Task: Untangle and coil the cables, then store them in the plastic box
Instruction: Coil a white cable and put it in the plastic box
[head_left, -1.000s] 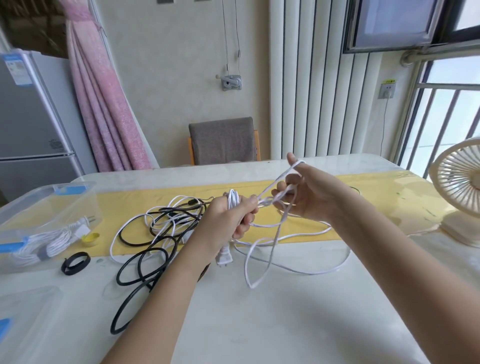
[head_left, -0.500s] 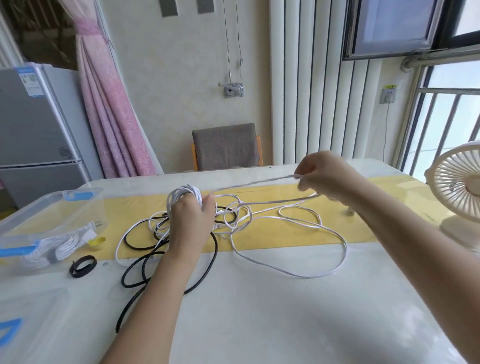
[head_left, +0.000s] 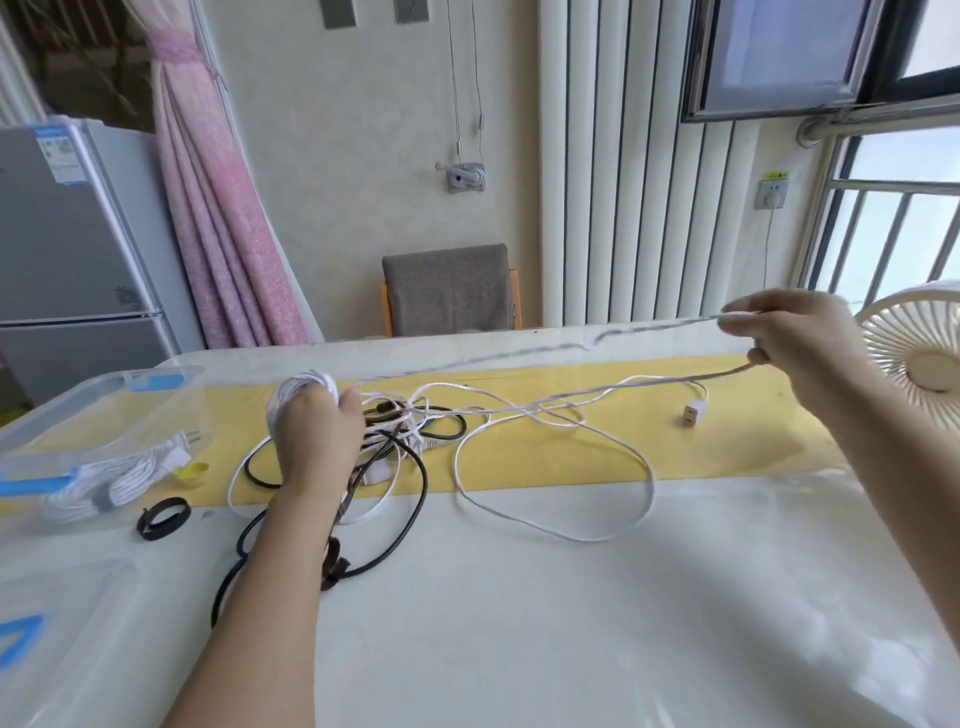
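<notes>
— Hands, as held?
— Left hand (head_left: 317, 436) curled round a white coil (head_left: 298, 387); right hand (head_left: 795, 338) pinching the same white cable (head_left: 550, 410), taut above the table (head_left: 519, 623).
— Outstanding?
— One bundle (head_left: 104, 483) in the plastic box (head_left: 104, 395) (strapped); black cable (head_left: 415, 499) tangled, not yet coiled.

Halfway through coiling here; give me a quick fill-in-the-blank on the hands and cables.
The left hand grips a coil of ____ cable.
The right hand pinches the stretched cable near the ____.
A bundled cable already lies inside the plastic ____.
The loose cable by the left forearm is ____.
Missing: white; fan; box; black.
</notes>
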